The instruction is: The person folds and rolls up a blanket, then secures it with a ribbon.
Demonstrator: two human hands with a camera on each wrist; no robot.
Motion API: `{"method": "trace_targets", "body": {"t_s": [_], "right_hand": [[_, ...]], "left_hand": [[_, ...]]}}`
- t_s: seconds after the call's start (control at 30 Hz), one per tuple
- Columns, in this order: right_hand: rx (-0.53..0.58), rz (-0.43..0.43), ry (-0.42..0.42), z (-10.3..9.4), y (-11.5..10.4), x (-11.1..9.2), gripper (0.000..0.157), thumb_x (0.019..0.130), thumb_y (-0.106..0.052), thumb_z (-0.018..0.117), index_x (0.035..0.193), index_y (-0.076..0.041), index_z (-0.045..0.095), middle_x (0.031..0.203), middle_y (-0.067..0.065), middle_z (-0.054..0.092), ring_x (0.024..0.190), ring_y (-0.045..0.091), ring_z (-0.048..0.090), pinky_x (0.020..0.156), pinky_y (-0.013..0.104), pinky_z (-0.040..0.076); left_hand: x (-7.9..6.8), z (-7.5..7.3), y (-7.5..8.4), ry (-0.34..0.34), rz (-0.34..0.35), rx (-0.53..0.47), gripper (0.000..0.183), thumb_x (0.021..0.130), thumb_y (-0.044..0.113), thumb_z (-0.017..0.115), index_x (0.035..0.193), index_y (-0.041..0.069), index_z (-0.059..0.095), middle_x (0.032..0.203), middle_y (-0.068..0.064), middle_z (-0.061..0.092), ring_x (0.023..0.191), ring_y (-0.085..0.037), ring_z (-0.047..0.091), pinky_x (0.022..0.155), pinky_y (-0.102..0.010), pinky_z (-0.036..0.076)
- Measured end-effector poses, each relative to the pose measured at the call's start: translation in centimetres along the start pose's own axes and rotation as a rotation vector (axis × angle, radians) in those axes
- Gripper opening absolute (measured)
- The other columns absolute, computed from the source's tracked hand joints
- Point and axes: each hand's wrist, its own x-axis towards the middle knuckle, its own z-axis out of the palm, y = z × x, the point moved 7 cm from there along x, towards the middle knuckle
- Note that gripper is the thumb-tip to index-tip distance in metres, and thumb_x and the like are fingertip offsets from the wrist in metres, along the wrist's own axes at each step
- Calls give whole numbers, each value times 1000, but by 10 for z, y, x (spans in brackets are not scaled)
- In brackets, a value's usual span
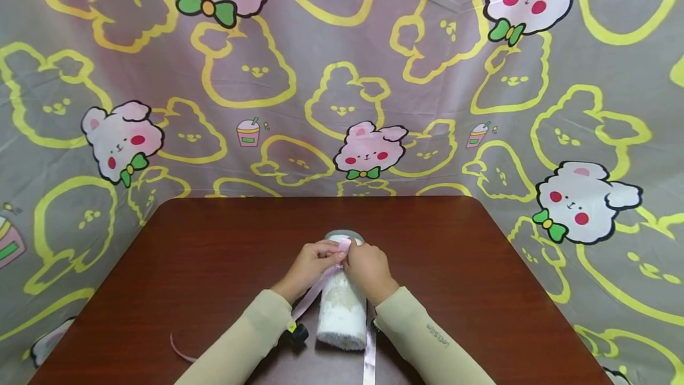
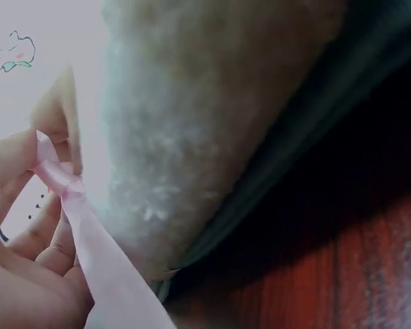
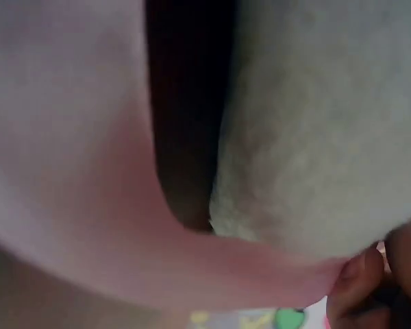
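Note:
A white fuzzy cylinder (image 1: 343, 316) with a grey far end lies lengthwise on the table in the head view. Over its far part both hands meet at a pink satin ribbon (image 1: 344, 245). My left hand (image 1: 306, 269) pinches the ribbon between thumb and fingers, where the left wrist view shows a knot-like fold (image 2: 63, 177). The right hand (image 1: 372, 270) grips the ribbon beside it, its fingertips mostly hidden in the head view. One ribbon tail hangs left of the cylinder; another runs along its right side toward the near edge.
The brown wooden table (image 1: 224, 254) surrounds the cylinder. A thin pink strand (image 1: 179, 349) curls out by the left sleeve. A small black object (image 1: 298, 335) sits at the left cuff. Behind the table hangs a curtain (image 1: 299, 46) printed with cartoon rabbits.

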Motion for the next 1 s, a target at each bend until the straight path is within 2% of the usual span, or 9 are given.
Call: {"method": "trace_targets", "body": {"t_s": [0.1,0.17,0.27,0.33,0.47,0.53,0.67,0.8,1.0], "right_hand": [[-8,-4,1,-3,-2,0,26,76,-32,63,82,-7,59,55,6,55,45,26,53,34,36,37],[58,42,-41,-2,3,0,28,78,-35,61,87,-8,60,58,7,56,48,25,55,37,37,39],[195,132,-135,2,14,-1,35,80,-41,58,98,-12,62,62,3,57,55,20,55,44,35,40],[274,163,-183,3,18,-3,40,79,-45,57,105,-14,62,61,-2,56,55,16,53,46,33,40],[323,144,-185,-1,19,-4,41,78,-43,59,108,-16,60,54,-9,49,49,10,47,44,29,37],[298,111,-165,-3,17,-3,39,77,-40,59,106,-15,60,53,-9,47,47,10,45,42,29,35],[210,62,-153,-1,11,2,38,77,-38,60,103,-10,61,54,0,50,47,16,48,41,33,36],[105,71,-162,6,7,6,39,78,-39,59,102,-8,62,63,7,58,51,24,54,41,37,39],[-26,82,-126,2,4,5,37,75,-35,62,97,-5,63,64,10,61,49,26,53,37,37,37]], "left_hand": [[-2,0,13,6,44,20,16,80,8,66,90,-4,67,99,-12,57,90,-17,55,68,-25,48],[-3,1,19,15,43,24,16,81,6,65,91,-6,66,100,-14,55,90,-17,54,69,-23,47],[-5,0,19,30,8,38,16,81,8,64,90,-6,67,99,-13,56,90,-15,54,71,-22,46],[-5,-1,19,35,2,45,16,81,8,65,90,-5,67,97,-12,58,88,-15,55,70,-23,46],[-4,-3,17,26,9,41,16,81,9,65,90,-4,67,92,-11,61,83,-15,56,67,-25,46],[-4,-2,17,10,12,27,15,81,9,64,90,-4,67,90,-12,62,81,-15,56,67,-28,47],[-3,0,8,-25,-25,-29,16,82,10,64,90,-3,67,89,-11,63,77,-19,58,67,-38,48],[-5,1,3,-31,-68,-52,18,81,11,66,92,-3,68,89,-6,64,78,-17,59,70,-40,49],[-6,3,10,-52,-67,-48,19,80,8,65,93,-5,67,89,-5,64,79,-16,58,72,-44,47]]}}
